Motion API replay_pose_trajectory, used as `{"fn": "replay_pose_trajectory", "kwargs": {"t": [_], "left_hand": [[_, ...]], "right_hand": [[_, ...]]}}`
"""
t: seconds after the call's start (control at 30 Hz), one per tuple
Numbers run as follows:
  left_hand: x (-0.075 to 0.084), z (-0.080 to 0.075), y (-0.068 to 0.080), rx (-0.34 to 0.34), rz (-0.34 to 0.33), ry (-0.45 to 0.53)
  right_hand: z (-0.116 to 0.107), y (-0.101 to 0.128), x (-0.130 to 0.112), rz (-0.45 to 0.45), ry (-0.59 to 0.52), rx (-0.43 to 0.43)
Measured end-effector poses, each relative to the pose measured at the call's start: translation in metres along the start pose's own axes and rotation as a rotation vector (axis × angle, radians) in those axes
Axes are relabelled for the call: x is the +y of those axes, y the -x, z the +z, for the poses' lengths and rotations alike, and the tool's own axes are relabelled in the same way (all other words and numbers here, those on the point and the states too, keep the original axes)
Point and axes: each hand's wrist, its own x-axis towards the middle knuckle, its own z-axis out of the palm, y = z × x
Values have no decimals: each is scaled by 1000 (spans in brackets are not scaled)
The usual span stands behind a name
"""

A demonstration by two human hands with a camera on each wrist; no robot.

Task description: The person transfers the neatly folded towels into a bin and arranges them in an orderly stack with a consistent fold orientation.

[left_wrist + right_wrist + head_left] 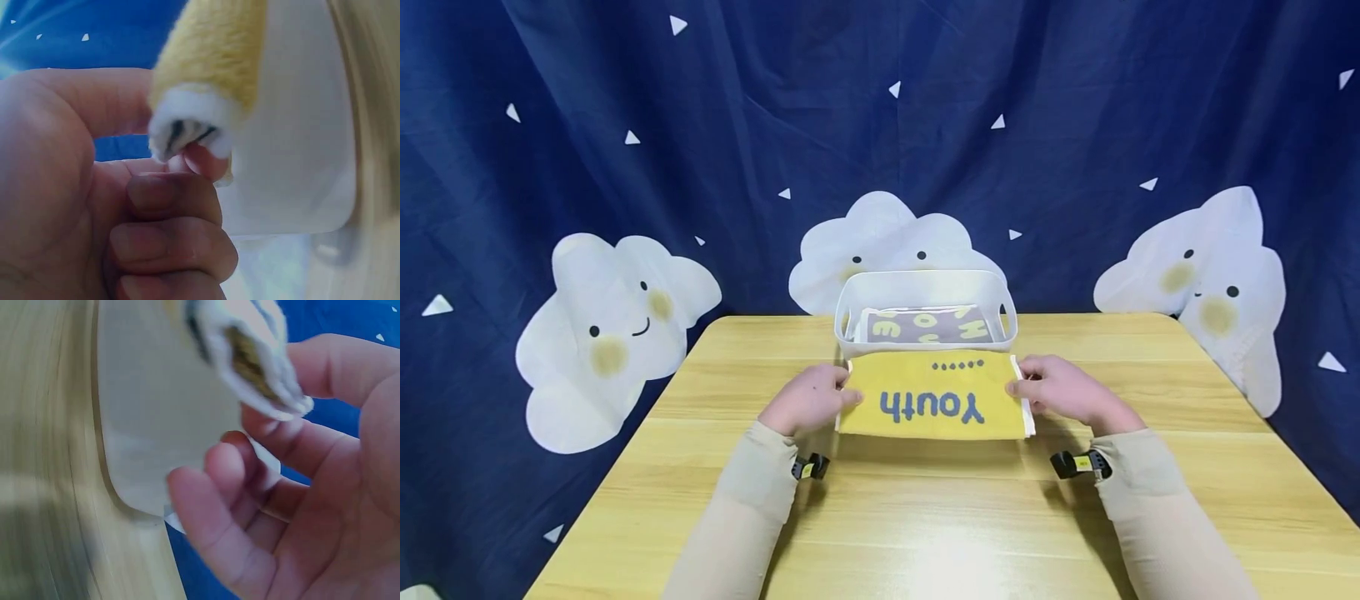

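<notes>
A folded yellow towel (932, 396) with blue "Youth" lettering, upside down in the head view, is held up just in front of a white plastic bin (925, 287). My left hand (812, 398) pinches its left end between thumb and forefinger, and the left wrist view shows that rolled yellow end (209, 56) with a white edge. At the opposite end my right hand (1067, 392) pinches the white-edged side (256, 362), other fingers loosely bent below it. Inside the bin lies a folded purple towel (925, 325) with pale yellow letters, its front part hidden.
The bin stands at the far side of a light wooden table (917, 508), close to a dark blue curtain (880, 108) with cloud prints. Its side wall has a handle opening. A black wrist strap (808, 467) is on each forearm.
</notes>
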Motion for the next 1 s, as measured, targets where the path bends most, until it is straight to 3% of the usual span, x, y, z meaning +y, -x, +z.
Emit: {"fn": "replay_pose_trajectory", "kwargs": {"t": [0.4, 0.6, 1.0], "left_hand": [[10, -24, -2, 168, 83, 11], [19, -43, -25, 190, 91, -40], [18, -64, -72, 171, -6, -25]], "right_hand": [[-4, -1, -27, -124, 111, 178], [-23, -12, -49, -120, 197, 211], [-49, -56, -62, 32, 293, 207]]}}
